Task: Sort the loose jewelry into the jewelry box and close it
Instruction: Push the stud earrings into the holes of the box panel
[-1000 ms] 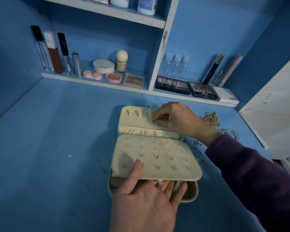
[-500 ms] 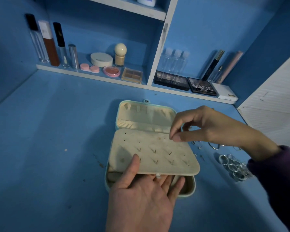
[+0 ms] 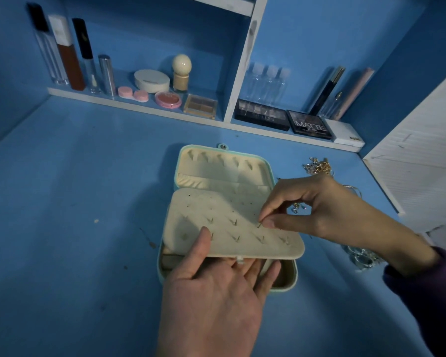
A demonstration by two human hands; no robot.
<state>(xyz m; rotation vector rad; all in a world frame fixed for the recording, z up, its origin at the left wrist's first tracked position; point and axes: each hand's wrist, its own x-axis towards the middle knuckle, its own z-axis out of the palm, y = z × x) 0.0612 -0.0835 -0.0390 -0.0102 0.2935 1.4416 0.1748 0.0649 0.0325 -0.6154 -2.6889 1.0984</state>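
The left hand (image 3: 211,300) is gripping the earring panel (image 3: 232,243) of the jewelry box (image 3: 216,166); the right hand (image 3: 320,210) is pinching what may be an earring (image 3: 260,224) in a tight grip.

Blue table (image 3: 62,202) — jewelry box (image 3: 180,161), chains (image 3: 317,167), rings (image 3: 362,258).

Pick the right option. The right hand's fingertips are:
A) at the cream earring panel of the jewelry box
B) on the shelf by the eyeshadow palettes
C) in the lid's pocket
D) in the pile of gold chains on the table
A: the right hand pinches what looks like a small stud against the cream earring panel, which the left hand holds by its near edge; the gold chains lie apart behind it.
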